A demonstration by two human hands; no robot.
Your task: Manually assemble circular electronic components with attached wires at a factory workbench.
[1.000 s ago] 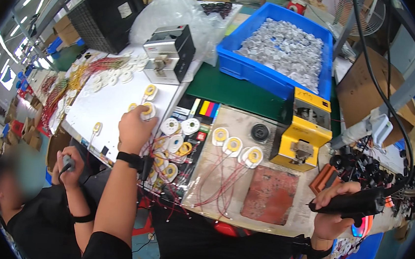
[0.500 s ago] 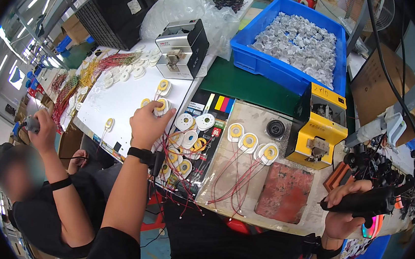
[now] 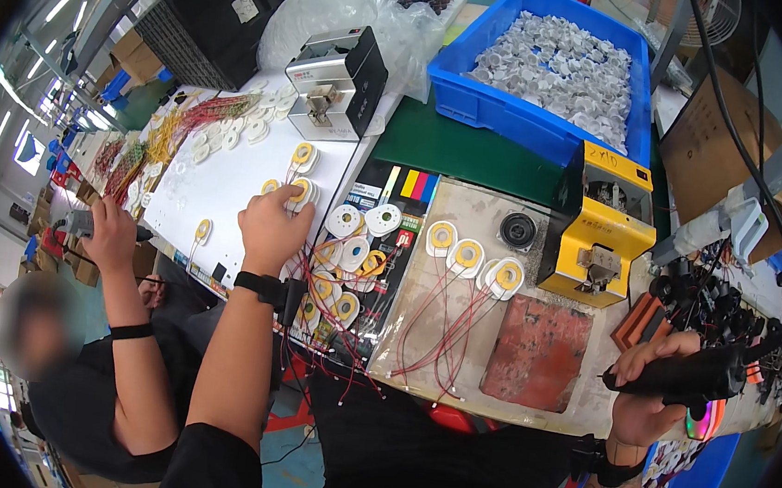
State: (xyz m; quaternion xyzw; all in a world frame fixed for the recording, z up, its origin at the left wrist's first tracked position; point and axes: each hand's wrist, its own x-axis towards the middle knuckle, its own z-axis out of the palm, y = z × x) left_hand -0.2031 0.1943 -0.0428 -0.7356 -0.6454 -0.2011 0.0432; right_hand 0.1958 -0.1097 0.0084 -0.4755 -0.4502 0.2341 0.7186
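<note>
My left hand point(image 3: 272, 226) reaches over the white board point(image 3: 219, 187) and its fingertips press on a round white disc with a yellow ring point(image 3: 301, 190). More such discs with thin red wires point(image 3: 469, 255) lie in a row on the bench, and others point(image 3: 342, 268) sit just right of my wrist. My right hand point(image 3: 649, 383) is at the bench's right front edge, closed around a black power screwdriver point(image 3: 700, 373) that hangs from a cable.
A yellow machine point(image 3: 602, 225) stands right of centre, a small grey and black machine point(image 3: 338, 81) at the back, a blue bin of white parts point(image 3: 556, 63) behind. A reddish pad point(image 3: 535, 350) lies near the front edge. A seated person point(image 3: 103, 349) works at left.
My left hand shifted slightly right along the white board onto another disc. The person at left lowered a raised arm toward the table edge. My right hand stays closed on the screwdriver.
</note>
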